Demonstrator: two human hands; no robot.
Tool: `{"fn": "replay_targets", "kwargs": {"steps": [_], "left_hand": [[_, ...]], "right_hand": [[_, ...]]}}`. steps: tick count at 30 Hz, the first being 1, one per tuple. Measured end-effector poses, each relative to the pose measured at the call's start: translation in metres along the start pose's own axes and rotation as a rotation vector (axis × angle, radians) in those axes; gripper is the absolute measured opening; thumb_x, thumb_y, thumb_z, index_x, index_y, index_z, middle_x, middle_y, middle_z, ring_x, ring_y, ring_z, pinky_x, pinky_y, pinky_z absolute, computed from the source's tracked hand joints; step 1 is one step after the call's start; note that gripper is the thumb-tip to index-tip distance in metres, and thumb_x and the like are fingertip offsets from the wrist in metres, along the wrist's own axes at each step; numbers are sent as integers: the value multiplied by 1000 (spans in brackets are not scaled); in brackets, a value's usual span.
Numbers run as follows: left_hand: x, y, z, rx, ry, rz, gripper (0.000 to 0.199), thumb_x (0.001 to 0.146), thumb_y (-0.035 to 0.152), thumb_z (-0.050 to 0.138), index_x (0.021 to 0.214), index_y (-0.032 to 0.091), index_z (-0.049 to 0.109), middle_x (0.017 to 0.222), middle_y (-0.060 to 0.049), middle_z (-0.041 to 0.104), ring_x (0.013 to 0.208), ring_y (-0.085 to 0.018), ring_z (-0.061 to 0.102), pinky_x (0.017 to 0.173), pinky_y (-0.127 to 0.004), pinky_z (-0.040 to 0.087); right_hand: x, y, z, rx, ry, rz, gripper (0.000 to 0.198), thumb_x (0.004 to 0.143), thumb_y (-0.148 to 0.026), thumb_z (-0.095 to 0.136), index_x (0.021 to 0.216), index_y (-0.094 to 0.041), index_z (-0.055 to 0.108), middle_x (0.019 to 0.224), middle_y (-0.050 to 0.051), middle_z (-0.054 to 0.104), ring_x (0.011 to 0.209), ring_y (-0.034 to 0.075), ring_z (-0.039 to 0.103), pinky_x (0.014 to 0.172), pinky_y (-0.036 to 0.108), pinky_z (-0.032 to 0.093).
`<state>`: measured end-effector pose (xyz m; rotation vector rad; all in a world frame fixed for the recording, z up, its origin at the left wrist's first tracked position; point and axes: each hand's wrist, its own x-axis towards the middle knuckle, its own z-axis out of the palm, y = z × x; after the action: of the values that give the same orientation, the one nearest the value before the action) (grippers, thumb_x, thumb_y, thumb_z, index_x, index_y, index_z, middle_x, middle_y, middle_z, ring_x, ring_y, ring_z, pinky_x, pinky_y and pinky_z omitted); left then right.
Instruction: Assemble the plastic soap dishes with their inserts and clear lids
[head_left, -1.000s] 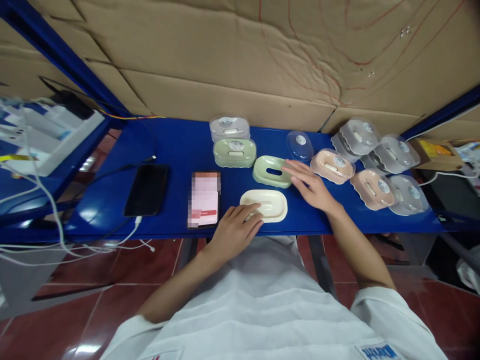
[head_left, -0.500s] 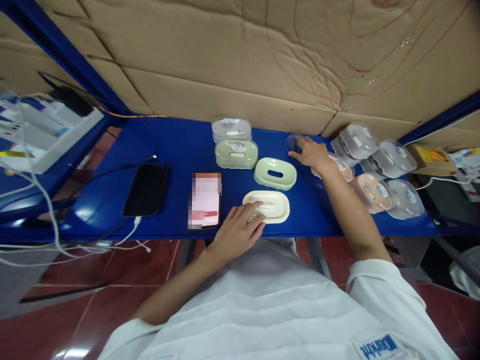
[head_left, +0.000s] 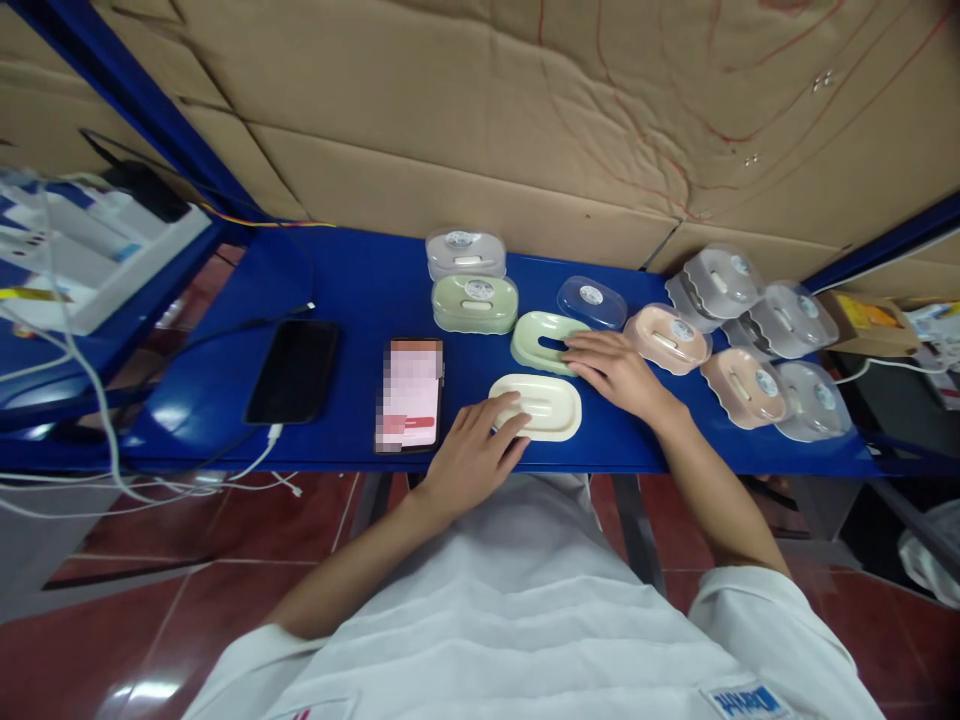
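With fingers spread, my left hand [head_left: 480, 440] rests its fingertips on the left side of a cream oval tray [head_left: 559, 412] near the table's front edge. Behind that tray sits a green oval piece [head_left: 534, 350] with a slot through its middle. My right hand [head_left: 611, 370] reaches over the green piece's right end, fingers extended; whether they touch it I cannot make out. A clear oval lid [head_left: 600, 305] with a round sticker lies on the blue table [head_left: 360, 275] just beyond.
At the back stand a green lidded box [head_left: 474, 312] and a grey lidded box [head_left: 466, 262]. Several lidded boxes, including a peach one [head_left: 667, 340], crowd the right side. Left of my hands lie a lit phone [head_left: 409, 400] and a dark phone [head_left: 292, 372] with a white cable.
My right hand has let go of the clear lid and come nearer, to the green piece. The lid now lies at the back. My left hand stays on the cream tray.
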<state>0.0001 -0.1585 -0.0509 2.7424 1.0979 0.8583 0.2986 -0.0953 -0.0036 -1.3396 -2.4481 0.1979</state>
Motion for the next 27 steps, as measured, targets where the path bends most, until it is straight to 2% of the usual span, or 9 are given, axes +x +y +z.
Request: {"fn": "replay_targets", "kwargs": {"steps": [3,6,10,12,14,18,21,23,27], "left_hand": [[-1,-1,2,-18,15,-39,39,109,32,60,146,21,59,149,-20,64,133,-34,67,104,-48,58],[-2,-1,2,-45,32,-55,58,108,32,62,162,23,43,156,-21,59,140,-34,63,111,-50,56],[-2,0,-1,27,104,-48,76,105,34,68,170,21,30,166,-26,47,152,-40,52,117,-55,51],[-2,1,-2,80,109,-17,69,106,32,67,167,19,39,166,-26,49,154,-40,51,121,-58,48],[-1,0,-3,90,69,46,49,108,27,64,155,19,54,158,-20,61,149,-36,57,124,-57,45],[2,-2,-3,38,-12,127,26,109,19,59,133,19,71,139,-11,76,140,-28,66,124,-49,49],[2,-2,-2,11,-16,118,25,108,19,60,131,19,71,138,-11,76,139,-28,67,123,-49,51],[1,-2,-1,-23,-7,94,25,107,20,61,130,19,71,142,-14,72,140,-29,65,123,-52,52],[0,0,-2,-111,33,11,33,103,20,66,136,17,65,162,-22,53,157,-37,48,124,-57,51]], "right_hand": [[-5,-5,2,-34,-9,-19,38,114,-42,48,136,-29,75,140,6,76,138,26,67,118,48,48],[-14,-14,1,-90,62,22,39,114,-36,45,139,-28,74,135,7,79,128,26,72,112,48,51],[-36,-42,1,-102,152,2,38,113,-31,47,138,-31,76,128,6,81,120,27,75,108,50,52],[-49,-58,8,-87,117,-81,37,112,-27,49,138,-32,76,129,5,81,121,25,75,109,49,52],[-61,-71,18,-93,59,-131,38,112,-27,52,143,-32,72,130,5,80,122,25,74,109,49,52],[-75,-80,31,-133,32,-130,42,110,-25,57,150,-33,66,129,6,80,121,24,73,108,47,53],[-66,-68,20,-104,18,-178,39,110,-29,57,148,-33,68,133,6,78,126,24,71,111,47,52],[-46,-49,6,-129,32,-124,40,112,-34,52,149,-32,67,144,8,73,136,27,66,117,50,49],[15,9,-14,-339,75,283,60,110,-40,51,166,-19,47,173,21,41,161,42,39,129,68,28]]}}
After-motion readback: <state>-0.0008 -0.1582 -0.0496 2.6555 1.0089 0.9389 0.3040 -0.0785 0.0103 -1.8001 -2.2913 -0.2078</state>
